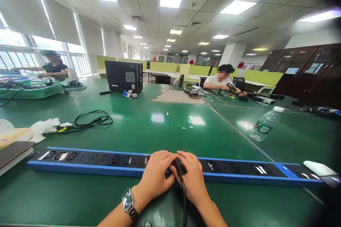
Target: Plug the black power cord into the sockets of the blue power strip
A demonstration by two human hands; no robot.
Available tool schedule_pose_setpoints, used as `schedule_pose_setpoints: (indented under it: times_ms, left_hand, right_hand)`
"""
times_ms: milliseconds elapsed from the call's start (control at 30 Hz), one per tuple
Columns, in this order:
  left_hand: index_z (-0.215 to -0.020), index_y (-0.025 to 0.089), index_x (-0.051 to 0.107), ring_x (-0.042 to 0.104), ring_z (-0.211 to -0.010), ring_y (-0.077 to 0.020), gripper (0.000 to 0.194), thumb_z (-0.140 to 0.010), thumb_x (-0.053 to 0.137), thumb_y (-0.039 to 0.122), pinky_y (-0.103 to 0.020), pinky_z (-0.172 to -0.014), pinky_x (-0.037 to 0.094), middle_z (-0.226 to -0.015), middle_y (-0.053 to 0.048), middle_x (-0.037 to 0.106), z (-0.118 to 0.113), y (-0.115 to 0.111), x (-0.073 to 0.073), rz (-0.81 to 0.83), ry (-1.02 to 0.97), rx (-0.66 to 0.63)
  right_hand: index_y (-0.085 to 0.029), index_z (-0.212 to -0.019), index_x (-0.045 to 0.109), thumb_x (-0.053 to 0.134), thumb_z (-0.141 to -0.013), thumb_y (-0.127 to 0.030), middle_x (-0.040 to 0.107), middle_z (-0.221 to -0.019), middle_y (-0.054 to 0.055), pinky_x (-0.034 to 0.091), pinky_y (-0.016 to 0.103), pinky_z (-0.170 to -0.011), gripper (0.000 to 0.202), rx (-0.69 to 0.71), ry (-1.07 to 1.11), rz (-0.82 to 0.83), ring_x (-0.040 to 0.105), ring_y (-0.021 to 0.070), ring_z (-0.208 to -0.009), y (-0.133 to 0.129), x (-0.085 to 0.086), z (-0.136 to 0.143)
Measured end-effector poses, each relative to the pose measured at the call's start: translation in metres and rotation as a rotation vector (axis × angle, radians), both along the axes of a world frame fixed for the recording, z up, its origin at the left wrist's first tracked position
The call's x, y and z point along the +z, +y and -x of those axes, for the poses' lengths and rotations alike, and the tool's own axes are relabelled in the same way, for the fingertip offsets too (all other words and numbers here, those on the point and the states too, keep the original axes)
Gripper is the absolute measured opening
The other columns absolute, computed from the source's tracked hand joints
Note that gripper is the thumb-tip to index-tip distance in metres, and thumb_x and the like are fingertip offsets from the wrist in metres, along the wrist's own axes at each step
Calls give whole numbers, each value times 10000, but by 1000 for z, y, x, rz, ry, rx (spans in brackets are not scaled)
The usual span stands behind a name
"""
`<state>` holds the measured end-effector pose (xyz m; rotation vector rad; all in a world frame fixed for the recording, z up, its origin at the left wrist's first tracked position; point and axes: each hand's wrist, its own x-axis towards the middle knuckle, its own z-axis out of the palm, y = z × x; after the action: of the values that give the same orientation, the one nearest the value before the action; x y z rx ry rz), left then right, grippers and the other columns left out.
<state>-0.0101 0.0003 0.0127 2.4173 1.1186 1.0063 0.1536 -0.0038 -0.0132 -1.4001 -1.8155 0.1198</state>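
Note:
A long blue power strip (101,169) with a black socket face lies across the table in front of me. A black power plug (178,165) is at its middle, with a thick black cable (184,198) running down toward me. My right hand (192,177) is closed around the plug from the right. From the left, my left hand (158,170) wraps over the strip, its fingertips meeting the right hand's at the plug. Whether the plug sits in a socket is hidden by the fingers.
On the green table (133,120) are a coiled black cable (93,120), a water bottle (266,124), a computer case (124,77), a green basket (34,90) and a white mouse-like object (319,170). Two other people sit farther off, one holding a dark tool.

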Motion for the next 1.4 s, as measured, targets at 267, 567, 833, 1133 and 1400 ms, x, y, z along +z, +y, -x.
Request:
schedule_pose_setpoints:
  times_ms: [267,567,833,1133,1400]
  left_hand:
    - [-1184,231,590,572,-1141,-250,503,-693,569,126,-434,-1049,422,-1217,-72,658,-1,3,8,80,-38,-54]
    - [-1153,199,609,601,-1091,-261,379,-789,538,122,-438,-987,463,-1147,-93,687,-1,11,-3,207,4,52]
    - [-1173,195,547,618,-1083,-233,360,-827,488,117,-384,-948,472,-1140,-91,684,2,14,-4,326,-148,115]
    - [-1003,204,596,607,-924,-207,172,-848,536,158,-328,-823,462,-980,-45,680,1,16,4,291,-156,172]
    - [-1005,183,610,582,-969,-217,252,-773,555,102,-340,-873,470,-994,-71,662,2,14,1,123,-11,46]
  right_hand:
    - [-278,-1213,673,580,-805,-209,610,-1323,76,406,563,-1066,424,59,-36,156,501,314,-1261,-9,6,-11]
    - [-220,-1258,641,587,-842,-357,583,-1368,86,363,479,-1122,442,134,-71,405,484,271,-1301,6,37,-46]
    - [-217,-972,704,442,-966,-400,725,-1001,50,381,396,-941,320,-92,-258,265,616,227,-970,17,17,-32]
    - [-224,-789,693,371,-987,-297,707,-807,19,311,292,-729,385,-224,-383,218,590,164,-785,19,19,-27]
    - [-222,-752,671,358,-991,-301,704,-794,17,301,280,-717,402,-252,-398,200,592,156,-778,16,19,-22]
